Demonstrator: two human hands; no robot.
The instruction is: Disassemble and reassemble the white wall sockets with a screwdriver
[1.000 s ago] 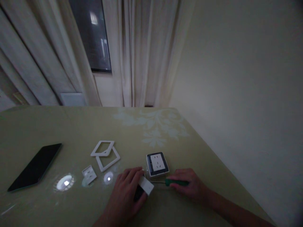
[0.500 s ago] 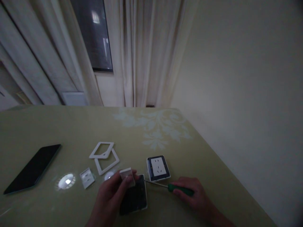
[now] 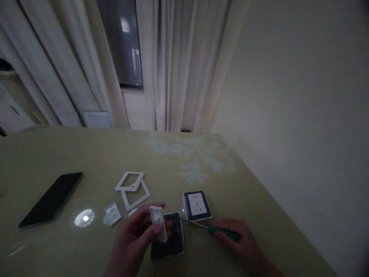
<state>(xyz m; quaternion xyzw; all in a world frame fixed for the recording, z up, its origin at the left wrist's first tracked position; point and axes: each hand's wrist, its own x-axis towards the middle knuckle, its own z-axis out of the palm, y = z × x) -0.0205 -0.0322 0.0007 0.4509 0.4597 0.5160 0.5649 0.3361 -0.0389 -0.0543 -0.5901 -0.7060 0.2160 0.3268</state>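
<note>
Between the fingers and thumb of my left hand (image 3: 138, 234) is a small white plastic switch rocker (image 3: 158, 223), tilted upright. Below it lies a dark, white-edged square switch panel (image 3: 174, 242), partly covered by that hand. My right hand (image 3: 238, 240) is wrapped round the green handle of a screwdriver (image 3: 223, 232). The shaft points left, its tip close to the panel's upper right edge; whether they touch I cannot tell. Just behind the shaft sits a wall socket (image 3: 197, 204) with a white slotted face and dark surround.
Two white frames (image 3: 135, 206) overlap on the table (image 3: 95, 154) left of the socket. Nearer me lies another small white plastic piece (image 3: 113, 214). A dark tablet-like slab (image 3: 52, 200) is at the left. The wall (image 3: 302, 134) runs along the table's right side.
My left hand has turned the white rocker more upright, showing more of its edge. The screwdriver stays in my right hand. The whole view has shifted slightly, moving things rightward.
</note>
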